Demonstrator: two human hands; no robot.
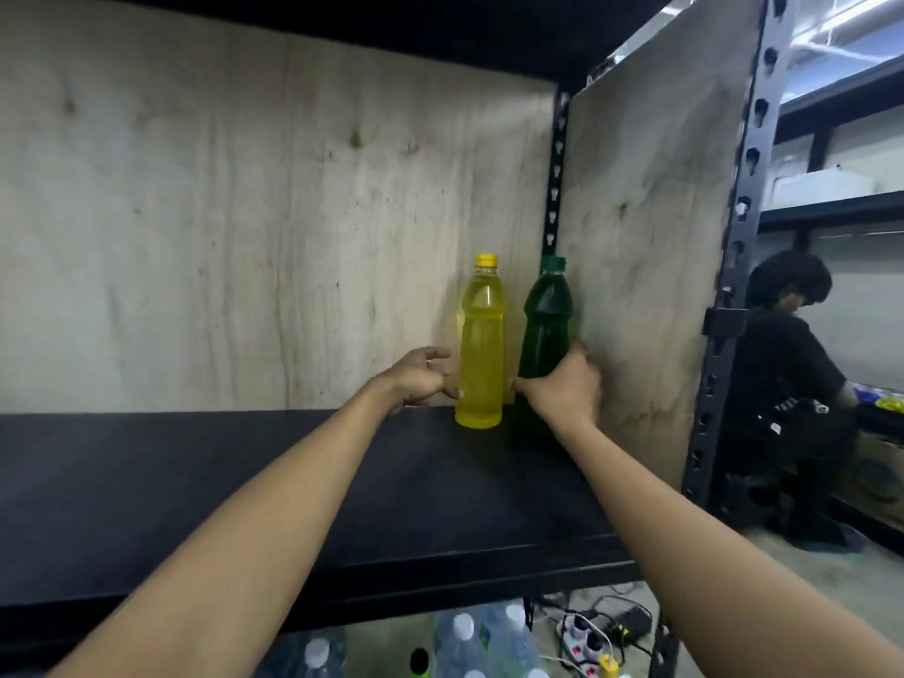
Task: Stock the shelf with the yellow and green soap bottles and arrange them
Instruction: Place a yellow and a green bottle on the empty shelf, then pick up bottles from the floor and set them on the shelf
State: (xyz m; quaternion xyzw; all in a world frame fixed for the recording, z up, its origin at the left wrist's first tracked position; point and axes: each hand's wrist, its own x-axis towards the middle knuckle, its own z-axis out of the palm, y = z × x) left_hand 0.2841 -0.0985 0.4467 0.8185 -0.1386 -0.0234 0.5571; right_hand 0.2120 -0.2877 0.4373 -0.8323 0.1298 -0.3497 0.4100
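A yellow soap bottle [480,345] with a yellow cap stands upright on the black shelf [244,482], near the back right corner. Right beside it stands a dark green soap bottle [545,325] with a green cap, against the right side panel. My right hand [562,389] is wrapped around the green bottle's lower body. My left hand [420,376] hovers just left of the yellow bottle with its fingers spread, its thumb tip touching or nearly touching the bottle's lower part.
Plywood panels [244,212] close the shelf's back and right side. Below the shelf edge stand several clear water bottles [464,638]. A power strip and cables [587,638] lie on the floor. A person in black [782,384] crouches at the right by another rack.
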